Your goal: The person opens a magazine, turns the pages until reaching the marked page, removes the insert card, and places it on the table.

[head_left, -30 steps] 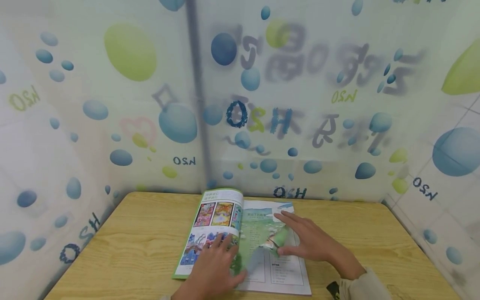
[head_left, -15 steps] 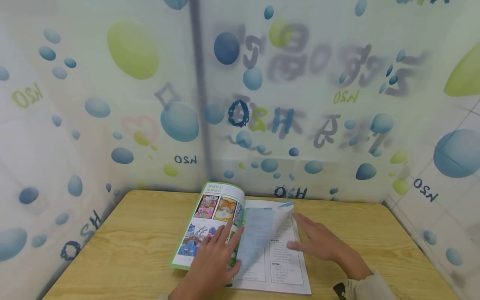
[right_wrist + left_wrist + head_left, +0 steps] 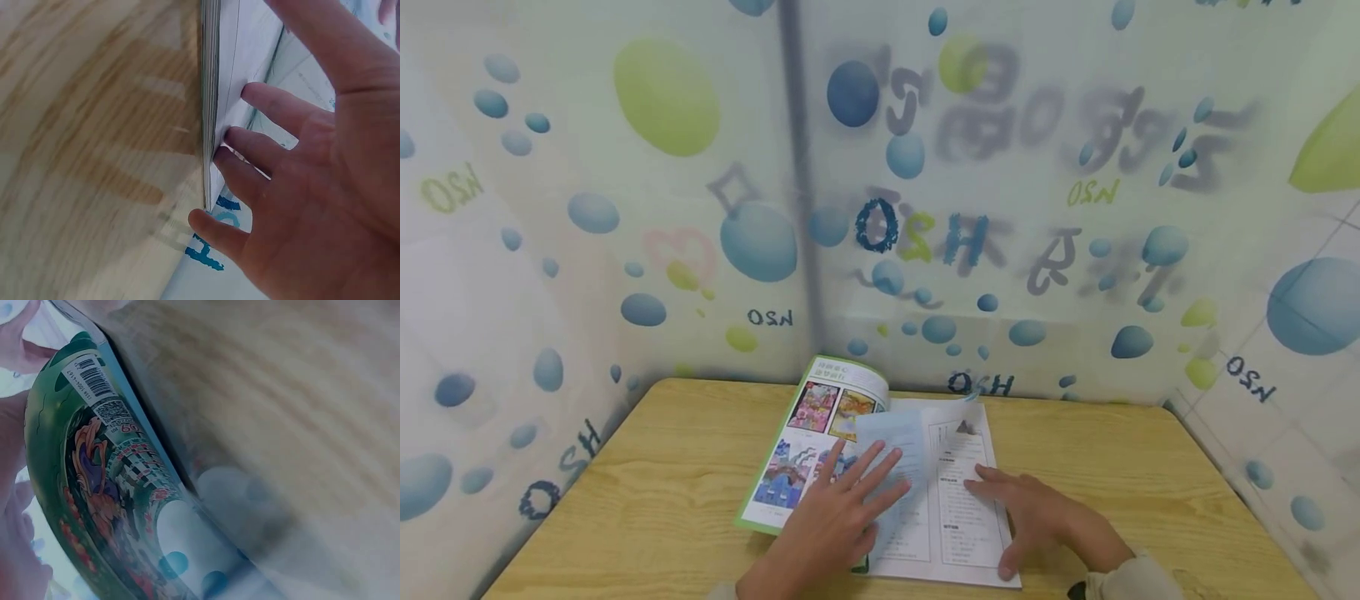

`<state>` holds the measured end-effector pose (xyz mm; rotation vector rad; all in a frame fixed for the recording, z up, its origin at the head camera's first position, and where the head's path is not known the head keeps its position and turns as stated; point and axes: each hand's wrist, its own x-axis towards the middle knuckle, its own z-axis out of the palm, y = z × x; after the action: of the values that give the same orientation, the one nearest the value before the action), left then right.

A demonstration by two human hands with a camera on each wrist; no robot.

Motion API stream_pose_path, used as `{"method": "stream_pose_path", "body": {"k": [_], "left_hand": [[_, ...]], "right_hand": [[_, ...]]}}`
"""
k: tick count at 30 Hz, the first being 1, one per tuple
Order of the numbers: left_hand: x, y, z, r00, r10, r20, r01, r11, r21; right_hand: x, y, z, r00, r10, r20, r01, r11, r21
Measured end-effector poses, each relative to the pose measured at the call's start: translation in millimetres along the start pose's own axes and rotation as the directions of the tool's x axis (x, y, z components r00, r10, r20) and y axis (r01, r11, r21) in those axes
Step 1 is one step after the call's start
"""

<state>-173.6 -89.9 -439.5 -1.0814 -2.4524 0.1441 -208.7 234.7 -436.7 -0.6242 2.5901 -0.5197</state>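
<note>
A magazine lies spread on the wooden table, its green-edged left side lifted a little. Between its halves a pale blue leaf stands partly turned, leaning left. My left hand has its fingers spread over the left page and overlaps that leaf. My right hand is at the right page's outer edge, thumb apart from the fingers. In the right wrist view, its straight fingertips are right at the page stack. The left wrist view shows the curved green back cover with a barcode; most of the left hand is out of that view.
The wooden table extends to both sides of the magazine. Behind it hangs a pale curtain with blue and green drops and lettering, which also closes off the left and right sides.
The leaf has swung from the right side over to the left, uncovering a text page. My right hand has let it go and come down to the right edge; my left fingers have spread.
</note>
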Motion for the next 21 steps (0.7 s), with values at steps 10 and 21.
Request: {"method": "stream_pose_path", "body": {"k": [10, 21], "left_hand": [[8.4, 1.2, -0.8, 0.980, 0.184, 0.076, -0.192, 0.975, 0.112], [15.8, 6.5, -2.5, 0.977, 0.207, 0.052, -0.213, 0.964, 0.161]], "right_hand": [[1.3, -3, 1, 0.998, -0.055, -0.019, 0.053, 0.997, -0.063], [-1.4, -1, 3, 0.999, -0.045, -0.028, 0.043, 0.997, -0.058]]}}
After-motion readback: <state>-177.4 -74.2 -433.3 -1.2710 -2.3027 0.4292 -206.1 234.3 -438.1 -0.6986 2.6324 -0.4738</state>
